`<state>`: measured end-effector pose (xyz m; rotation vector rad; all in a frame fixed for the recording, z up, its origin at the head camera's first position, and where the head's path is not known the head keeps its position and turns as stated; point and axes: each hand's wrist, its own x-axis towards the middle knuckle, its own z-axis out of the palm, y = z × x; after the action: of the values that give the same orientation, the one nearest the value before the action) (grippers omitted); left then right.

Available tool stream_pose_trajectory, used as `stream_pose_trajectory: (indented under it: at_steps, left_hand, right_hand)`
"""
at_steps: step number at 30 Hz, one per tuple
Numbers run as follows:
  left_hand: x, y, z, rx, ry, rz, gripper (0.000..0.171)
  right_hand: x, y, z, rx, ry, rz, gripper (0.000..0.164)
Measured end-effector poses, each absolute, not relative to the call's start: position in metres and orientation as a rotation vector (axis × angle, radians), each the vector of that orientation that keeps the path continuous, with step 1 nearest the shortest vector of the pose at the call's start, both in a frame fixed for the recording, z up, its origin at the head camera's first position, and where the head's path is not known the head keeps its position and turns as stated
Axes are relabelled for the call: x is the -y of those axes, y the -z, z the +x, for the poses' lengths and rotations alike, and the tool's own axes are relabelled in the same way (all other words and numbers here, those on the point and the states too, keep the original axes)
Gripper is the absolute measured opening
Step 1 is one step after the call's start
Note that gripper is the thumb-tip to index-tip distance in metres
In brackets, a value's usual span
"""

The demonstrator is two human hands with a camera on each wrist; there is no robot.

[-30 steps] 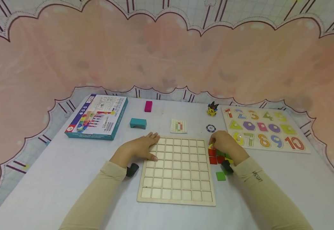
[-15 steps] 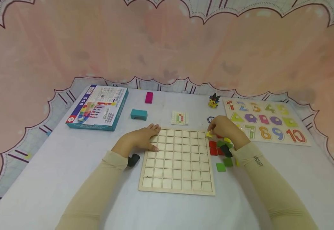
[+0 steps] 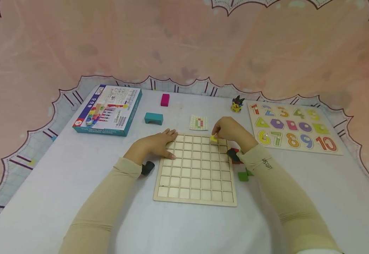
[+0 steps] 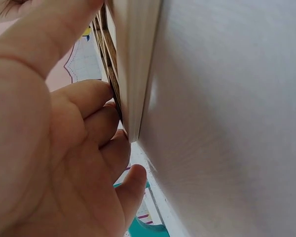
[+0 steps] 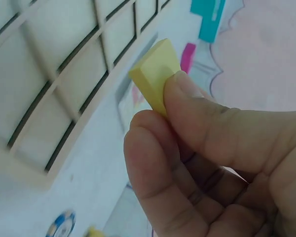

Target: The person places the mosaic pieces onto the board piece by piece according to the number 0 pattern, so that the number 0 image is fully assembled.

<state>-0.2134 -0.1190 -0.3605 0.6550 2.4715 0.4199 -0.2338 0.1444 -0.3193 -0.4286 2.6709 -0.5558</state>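
Note:
Between thumb and fingers, my right hand (image 3: 230, 129) pinches a yellow square tile (image 5: 158, 69). It holds the tile over the far right part of a wooden grid board (image 3: 195, 174). Fingers spread, my left hand (image 3: 156, 145) rests on the board's far left edge; in the left wrist view its fingertips (image 4: 119, 148) touch the rim. Green tiles (image 3: 243, 176) and a red tile (image 3: 237, 160) lie just right of the board, partly hidden by the right wrist and its black strap. A small patterned card (image 3: 198, 122) lies beyond the board.
A boxed toy (image 3: 108, 111) lies at the back left. Near it are a teal block (image 3: 154, 118) and a magenta block (image 3: 165, 100). At the back right stand a small figurine (image 3: 237, 104) and a number puzzle board (image 3: 293, 128). A poker chip (image 5: 61, 224) shows in the right wrist view.
From the tile pile right of the board, my right hand has picked up the yellow tile and moved left over the grid. My left hand stays on the board. The head view has tilted down.

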Motion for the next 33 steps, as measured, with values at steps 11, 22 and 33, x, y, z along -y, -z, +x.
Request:
stream_pose_trajectory:
  at_steps: [11, 22, 33]
  left_hand:
    - [0.120, 0.362, -0.216, -2.468, -0.398, 0.675, 0.095]
    - [0.119, 0.355, -0.214, -2.475, -0.377, 0.664, 0.094]
    - [0.118, 0.358, -0.212, -2.474, -0.381, 0.657, 0.093]
  right_hand:
    - [-0.102, 0.326, -0.234, -2.600, 0.512, -0.564, 0.012]
    - [-0.077, 0.334, -0.234, -2.577, 0.518, -0.733, 0.010]
    - [-0.071, 0.346, -0.236, -2.532, 0.529, -0.725, 0.007]
